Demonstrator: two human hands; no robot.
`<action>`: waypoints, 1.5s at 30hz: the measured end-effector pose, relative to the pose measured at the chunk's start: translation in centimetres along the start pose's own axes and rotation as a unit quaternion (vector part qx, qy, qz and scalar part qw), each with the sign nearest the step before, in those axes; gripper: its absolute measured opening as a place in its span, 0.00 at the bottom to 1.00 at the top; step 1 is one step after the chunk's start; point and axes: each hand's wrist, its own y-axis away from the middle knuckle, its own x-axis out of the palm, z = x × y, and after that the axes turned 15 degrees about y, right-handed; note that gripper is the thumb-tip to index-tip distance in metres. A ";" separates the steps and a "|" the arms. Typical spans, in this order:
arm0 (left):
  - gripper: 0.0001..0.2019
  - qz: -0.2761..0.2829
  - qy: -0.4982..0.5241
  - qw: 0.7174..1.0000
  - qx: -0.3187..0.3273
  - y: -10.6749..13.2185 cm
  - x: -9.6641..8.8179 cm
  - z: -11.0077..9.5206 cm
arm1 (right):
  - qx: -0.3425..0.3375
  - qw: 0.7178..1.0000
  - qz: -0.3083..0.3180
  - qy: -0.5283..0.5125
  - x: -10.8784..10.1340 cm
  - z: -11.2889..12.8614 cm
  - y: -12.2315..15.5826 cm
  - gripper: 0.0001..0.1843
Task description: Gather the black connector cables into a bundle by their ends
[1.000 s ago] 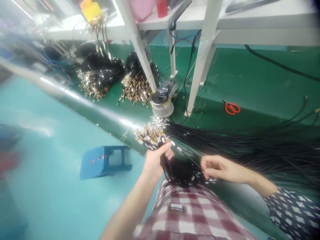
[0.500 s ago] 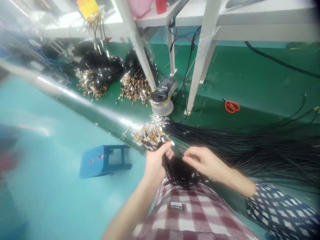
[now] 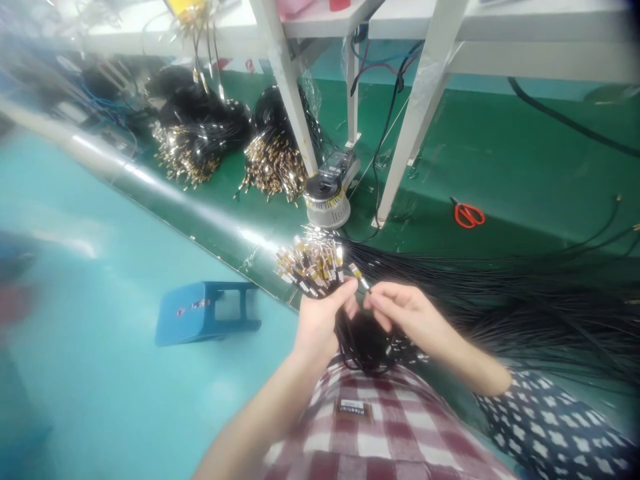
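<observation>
My left hand (image 3: 320,321) is closed around a thick bundle of thin black cables, whose gold and silver connector ends (image 3: 313,263) fan out above my fingers. My right hand (image 3: 403,310) pinches a single cable just behind its connector (image 3: 358,275), right beside the bundle's tips. The rest of the black cables (image 3: 500,293) spread out to the right across the green worktop (image 3: 500,167). A loop of the cables hangs down over my checked apron.
Two more heaps of black cables with gold ends (image 3: 273,157) lie at the back left. A round tape dispenser (image 3: 327,200) stands by a white frame leg (image 3: 410,120). Orange scissors (image 3: 467,215) lie to the right. A blue stool (image 3: 205,320) sits on the teal floor.
My right hand has moved left from the loose cables to the bundle, carrying one cable's end up to the connector tips. My left hand lifted the bundle slightly.
</observation>
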 end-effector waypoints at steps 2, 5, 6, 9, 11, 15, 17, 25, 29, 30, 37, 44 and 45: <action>0.09 -0.001 0.013 1.000 -0.015 0.0 0.0 -0.1 | 0.025 0.996 0.029 -0.080 -0.6 -0.2 0.2 0.17; 0.14 0.002 0.028 0.999 -0.038 0.0 0.1 -0.4 | 0.058 0.986 0.066 -0.139 -1.4 -0.6 0.6 0.17; 0.14 0.008 0.029 0.999 -0.044 -0.1 0.1 -0.5 | 0.062 0.984 0.078 -0.149 -1.5 -0.7 0.7 0.17; 0.15 0.032 0.021 0.997 -0.063 -0.2 0.3 -0.7 | 0.061 0.979 0.106 -0.166 -1.5 -0.9 0.8 0.17; 0.15 0.046 0.011 0.996 -0.074 -0.2 0.5 -0.8 | 0.056 0.977 0.118 -0.171 -1.5 -1.0 0.7 0.17; 0.11 0.046 -0.024 0.996 -0.073 -0.2 0.7 -0.9 | 0.043 0.975 0.138 -0.171 -1.1 -0.8 0.7 0.19; 0.10 0.036 -0.031 0.997 -0.063 -0.3 0.8 -0.8 | 0.030 0.979 0.128 -0.154 -0.8 -0.4 0.8 0.19; 0.13 0.061 -0.020 0.995 -0.080 -0.3 0.2 -0.9 | 0.008 0.994 0.069 -0.083 -0.4 0.5 1.3 0.20; 0.14 0.068 -0.010 0.994 -0.087 -0.3 -0.1 -1.0 | 0.015 0.986 0.110 -0.126 -1.0 -0.1 1.2 0.20; 0.13 0.070 -0.010 0.994 -0.089 -0.4 -0.1 -1.0 | 0.018 0.981 0.126 -0.143 -1.1 -0.3 1.2 0.20; 0.08 0.087 -0.015 0.993 -0.075 -0.7 -0.3 -0.9 | 0.036 0.948 0.195 -0.247 -1.5 -1.5 1.0 0.18; 0.07 0.097 -0.042 0.992 -0.069 -0.5 -0.2 -0.9 | 0.044 0.947 0.194 -0.253 -1.5 -1.4 1.0 0.18; 0.07 0.090 -0.043 0.993 -0.062 -0.5 -0.1 -0.8 | 0.044 0.953 0.183 -0.238 -1.4 -1.2 1.1 0.19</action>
